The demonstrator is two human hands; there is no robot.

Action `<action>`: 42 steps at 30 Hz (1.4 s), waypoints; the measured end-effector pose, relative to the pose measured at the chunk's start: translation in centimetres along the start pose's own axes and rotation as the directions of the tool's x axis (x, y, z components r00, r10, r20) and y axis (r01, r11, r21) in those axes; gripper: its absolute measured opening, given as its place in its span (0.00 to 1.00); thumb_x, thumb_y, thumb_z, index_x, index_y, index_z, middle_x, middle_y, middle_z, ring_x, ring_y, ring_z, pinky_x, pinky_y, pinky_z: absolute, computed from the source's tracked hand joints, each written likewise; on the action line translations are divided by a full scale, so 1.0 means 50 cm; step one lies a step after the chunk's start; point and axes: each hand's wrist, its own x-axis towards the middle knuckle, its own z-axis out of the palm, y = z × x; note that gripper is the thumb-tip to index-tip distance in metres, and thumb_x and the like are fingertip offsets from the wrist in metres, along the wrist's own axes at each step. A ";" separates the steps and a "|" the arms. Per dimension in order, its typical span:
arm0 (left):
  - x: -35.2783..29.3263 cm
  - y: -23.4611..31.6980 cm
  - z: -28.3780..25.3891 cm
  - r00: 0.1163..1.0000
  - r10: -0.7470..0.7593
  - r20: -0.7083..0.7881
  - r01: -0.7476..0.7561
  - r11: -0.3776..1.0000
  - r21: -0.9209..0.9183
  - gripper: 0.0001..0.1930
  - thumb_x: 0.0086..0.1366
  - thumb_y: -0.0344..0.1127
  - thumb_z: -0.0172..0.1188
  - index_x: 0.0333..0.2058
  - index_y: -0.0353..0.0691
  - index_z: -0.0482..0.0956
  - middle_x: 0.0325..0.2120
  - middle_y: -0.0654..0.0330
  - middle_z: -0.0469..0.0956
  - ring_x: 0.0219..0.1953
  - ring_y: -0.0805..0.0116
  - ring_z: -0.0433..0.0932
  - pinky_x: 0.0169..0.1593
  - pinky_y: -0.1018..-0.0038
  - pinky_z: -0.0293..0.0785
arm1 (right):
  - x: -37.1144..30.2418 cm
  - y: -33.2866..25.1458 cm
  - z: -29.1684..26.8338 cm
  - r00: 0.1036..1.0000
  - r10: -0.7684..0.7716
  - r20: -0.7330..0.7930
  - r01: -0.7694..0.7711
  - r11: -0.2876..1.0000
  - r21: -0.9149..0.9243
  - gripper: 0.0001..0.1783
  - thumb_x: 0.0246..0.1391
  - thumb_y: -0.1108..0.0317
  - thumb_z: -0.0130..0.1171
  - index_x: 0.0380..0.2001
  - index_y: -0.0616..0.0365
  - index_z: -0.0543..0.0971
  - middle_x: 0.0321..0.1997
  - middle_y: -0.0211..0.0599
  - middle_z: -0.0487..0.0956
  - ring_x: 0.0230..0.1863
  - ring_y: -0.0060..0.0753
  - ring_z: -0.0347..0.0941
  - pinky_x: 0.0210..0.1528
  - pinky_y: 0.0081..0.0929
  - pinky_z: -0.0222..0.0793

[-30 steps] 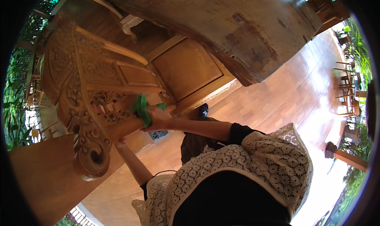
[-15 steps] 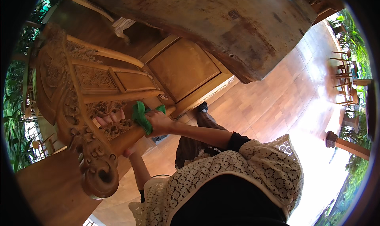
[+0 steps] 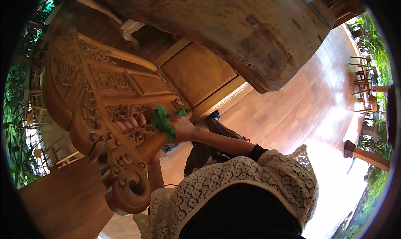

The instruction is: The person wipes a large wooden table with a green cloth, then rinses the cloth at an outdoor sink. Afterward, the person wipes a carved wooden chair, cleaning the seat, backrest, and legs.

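A carved wooden chair (image 3: 94, 113), tilted in front of me, fills the left side, its scrolled end closest to me. My right hand (image 3: 182, 128) is closed on a bunched green cloth (image 3: 163, 122), pressing it against the smooth rail (image 3: 156, 146) beside the openwork. Behind that rail reaches my left hand (image 3: 130, 124); its fingers show through gaps in the carving and curl around the wood. The rail hides my left palm and thumb.
A thick slab table (image 3: 255, 34) with an irregular edge spans the top. Below it stands a panelled wooden piece (image 3: 198, 74). Brown floor tiles (image 3: 275, 117) run to the right, with stools (image 3: 364, 84) and plants at the far rim.
The chair has shifted to the right and its scrolled end has swung closer to my body. Both hands have moved right with it, the green cloth still in my right hand.
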 end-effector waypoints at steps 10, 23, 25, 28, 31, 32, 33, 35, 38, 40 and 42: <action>-0.008 -0.013 -0.094 0.914 0.113 0.391 -0.237 0.929 0.286 0.44 0.46 0.43 0.53 0.59 0.35 0.41 0.57 0.56 0.45 0.57 0.61 0.49 0.60 0.62 0.45 | -0.016 -0.027 0.002 0.967 0.255 0.022 -0.251 0.962 -0.111 0.26 0.27 0.58 0.63 0.34 0.56 0.69 0.28 0.45 0.75 0.31 0.49 0.71 0.33 0.40 0.66; -0.062 -0.083 -0.123 0.865 -0.481 0.140 0.365 0.796 0.483 0.43 0.43 0.35 0.59 0.57 0.37 0.44 0.57 0.54 0.49 0.58 0.63 0.52 0.58 0.68 0.51 | -0.051 -0.060 0.024 0.940 0.288 -0.180 -0.277 0.957 0.087 0.32 0.29 0.64 0.64 0.43 0.59 0.67 0.34 0.47 0.73 0.36 0.50 0.70 0.39 0.37 0.66; -0.056 -0.084 -0.111 0.831 -0.524 0.185 0.426 0.815 0.393 0.44 0.43 0.34 0.61 0.57 0.38 0.44 0.57 0.54 0.49 0.58 0.63 0.52 0.57 0.69 0.52 | -0.069 -0.072 0.034 0.907 0.322 -0.272 -0.309 0.947 0.090 0.25 0.36 0.65 0.63 0.39 0.62 0.68 0.31 0.47 0.74 0.32 0.48 0.71 0.36 0.36 0.66; -0.024 -0.040 -0.097 0.813 -0.528 0.246 0.444 0.835 0.324 0.46 0.44 0.34 0.64 0.57 0.40 0.43 0.57 0.55 0.50 0.57 0.64 0.53 0.56 0.69 0.54 | -0.099 -0.111 0.056 0.853 0.414 -0.318 -0.339 0.903 0.266 0.20 0.42 0.65 0.60 0.37 0.62 0.69 0.28 0.45 0.74 0.30 0.42 0.72 0.33 0.32 0.67; 0.016 0.023 -0.099 0.826 -0.415 0.383 0.289 0.893 0.344 0.55 0.41 0.37 0.69 0.59 0.43 0.34 0.60 0.55 0.41 0.60 0.63 0.47 0.58 0.66 0.50 | -0.124 -0.172 0.087 0.780 0.451 -0.434 -0.225 0.849 0.479 0.13 0.48 0.68 0.55 0.35 0.64 0.69 0.26 0.36 0.74 0.27 0.28 0.70 0.31 0.26 0.66; 0.023 0.044 -0.114 0.824 -0.335 0.456 0.183 0.920 0.346 0.55 0.41 0.40 0.68 0.60 0.43 0.34 0.61 0.55 0.39 0.61 0.62 0.45 0.60 0.66 0.47 | -0.126 -0.200 0.097 0.749 0.496 -0.440 -0.199 0.801 0.564 0.12 0.48 0.69 0.55 0.35 0.65 0.69 0.28 0.36 0.73 0.30 0.27 0.69 0.33 0.26 0.65; 0.028 0.069 -0.132 0.818 -0.342 0.462 0.166 0.910 0.381 0.53 0.44 0.43 0.66 0.60 0.43 0.34 0.61 0.55 0.37 0.62 0.62 0.42 0.60 0.66 0.44 | -0.127 -0.224 0.114 0.733 0.432 -0.525 -0.128 0.846 0.518 0.12 0.48 0.70 0.54 0.36 0.65 0.70 0.30 0.37 0.73 0.31 0.28 0.69 0.34 0.26 0.65; 0.034 0.118 -0.156 0.804 -0.347 0.482 0.123 0.891 0.437 0.50 0.48 0.48 0.61 0.60 0.43 0.35 0.61 0.55 0.35 0.63 0.62 0.37 0.62 0.66 0.38 | -0.123 -0.257 0.149 0.672 0.280 -0.685 0.017 0.919 0.393 0.11 0.49 0.72 0.53 0.37 0.65 0.70 0.33 0.39 0.73 0.35 0.31 0.69 0.37 0.27 0.64; 0.015 0.172 -0.131 0.846 -0.454 0.280 0.406 0.888 0.216 0.44 0.53 0.54 0.52 0.60 0.43 0.38 0.61 0.57 0.35 0.63 0.61 0.36 0.62 0.65 0.35 | -0.109 -0.279 0.170 0.625 -0.046 -0.780 0.189 0.978 0.094 0.12 0.48 0.74 0.52 0.38 0.64 0.71 0.37 0.42 0.72 0.39 0.34 0.67 0.42 0.28 0.62; 0.010 0.194 -0.114 0.879 -0.363 0.310 0.333 0.932 0.146 0.41 0.55 0.52 0.50 0.60 0.42 0.38 0.61 0.56 0.35 0.63 0.62 0.34 0.62 0.64 0.35 | -0.090 -0.328 0.112 0.862 -0.136 -0.488 0.121 0.991 -0.062 0.12 0.48 0.73 0.51 0.38 0.63 0.70 0.34 0.41 0.70 0.40 0.37 0.68 0.42 0.30 0.62; 0.045 0.213 -0.089 0.915 -0.214 0.342 0.176 0.974 0.140 0.40 0.56 0.51 0.48 0.60 0.42 0.38 0.61 0.56 0.35 0.63 0.63 0.34 0.62 0.63 0.34 | -0.034 -0.376 0.049 0.957 -0.112 -0.267 0.073 0.986 -0.152 0.13 0.47 0.67 0.51 0.36 0.62 0.70 0.33 0.40 0.70 0.40 0.39 0.68 0.42 0.31 0.63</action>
